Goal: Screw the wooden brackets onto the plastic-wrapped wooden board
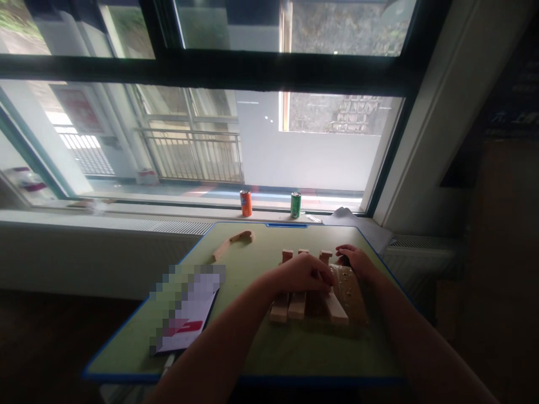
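Several pale wooden blocks lie side by side on the green tabletop, among them a left block (278, 311) and a middle block (297, 308). My left hand (305, 272) reaches over them, its fingers closed at the upper part of the slanted right-hand block (337, 310); the exact grip is partly hidden. Just right of that block is a flat, tan, shiny piece (348, 286) with small dark spots. At its far end, my right hand (356, 261) has its fingers stretched out and apart. A dark patch shows under those fingers, too unclear to name.
A curved wooden piece (233, 243) lies at the table's far left. Nearer, a partly blurred flat device (196, 314) rests beside my left forearm. An orange can (246, 203) and a green can (296, 205) stand on the windowsill. The table (252, 359) has a blue edge.
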{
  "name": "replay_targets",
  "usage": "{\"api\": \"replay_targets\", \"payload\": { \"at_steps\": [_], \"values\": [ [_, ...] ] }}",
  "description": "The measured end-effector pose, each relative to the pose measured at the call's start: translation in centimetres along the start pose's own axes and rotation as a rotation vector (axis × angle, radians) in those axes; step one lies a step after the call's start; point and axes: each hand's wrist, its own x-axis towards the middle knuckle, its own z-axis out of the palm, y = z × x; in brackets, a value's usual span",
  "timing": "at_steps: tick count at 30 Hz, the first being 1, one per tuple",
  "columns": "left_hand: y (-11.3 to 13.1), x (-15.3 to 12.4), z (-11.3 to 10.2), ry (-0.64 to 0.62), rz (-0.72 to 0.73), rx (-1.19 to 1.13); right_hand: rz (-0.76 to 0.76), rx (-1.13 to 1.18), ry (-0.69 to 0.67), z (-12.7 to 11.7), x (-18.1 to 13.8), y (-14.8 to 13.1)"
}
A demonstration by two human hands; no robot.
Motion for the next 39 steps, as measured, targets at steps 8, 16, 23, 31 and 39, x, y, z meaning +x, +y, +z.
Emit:
{"api": "replay_targets", "payload": {
  "at_steps": [8,16,23,31,39],
  "values": [
    [-0.4,-0.1,0.3,0.066,0.003,0.046,-0.015,-0.017,0.02,-0.1,0.0,0.2],
    [-0.7,0.0,0.1,0.019,0.075,0.02,-0.019,-0.035,0.02,-0.1,-0.1,-0.1],
    [-1.2,0.2,0.4,0.018,0.077,-0.038,-0.031,-0.073,0.037,0.2,-0.5,-0.3],
    [-1.1,0.1,0.3,-0.004,0.111,-0.055,-0.056,-0.048,0.039,0.3,-0.6,-0.3],
    [-0.8,0.1,0.2,-0.002,0.053,0.007,-0.114,0.033,0.083,-0.2,-0.5,-1.2]
  ]
}}
